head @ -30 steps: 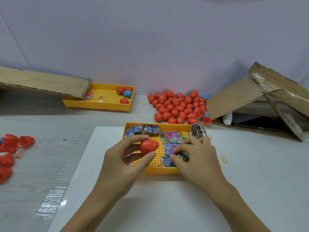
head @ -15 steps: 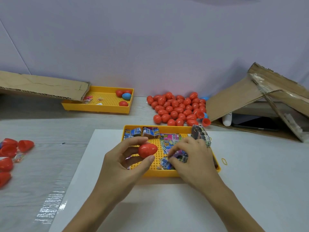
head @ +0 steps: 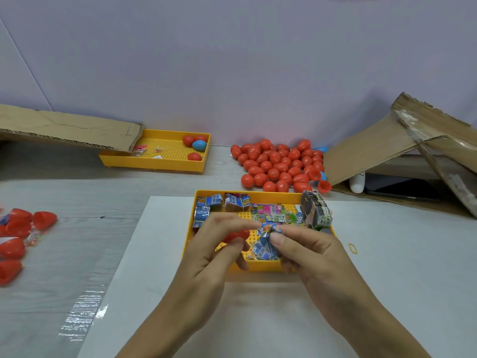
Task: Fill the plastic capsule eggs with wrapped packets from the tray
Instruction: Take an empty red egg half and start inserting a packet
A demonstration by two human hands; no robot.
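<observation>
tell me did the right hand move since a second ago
Yes. The right hand has lifted off the packets in the near tray, now pinching one packet raised toward the red egg.

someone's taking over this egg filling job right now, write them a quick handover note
Left hand: grips a red capsule egg above the near yellow tray.
Right hand: pinches a blue wrapped packet right beside that egg; the packet is not yet inside.
Things: more packets lie loose in the near tray, with a banded bundle at its right edge. A pile of closed red eggs sits behind the tray; open red halves lie at the far left.
Done: cannot tell which eggs are already filled.
Left: get this packet into the egg, close it, then carry on through the packets.
</observation>
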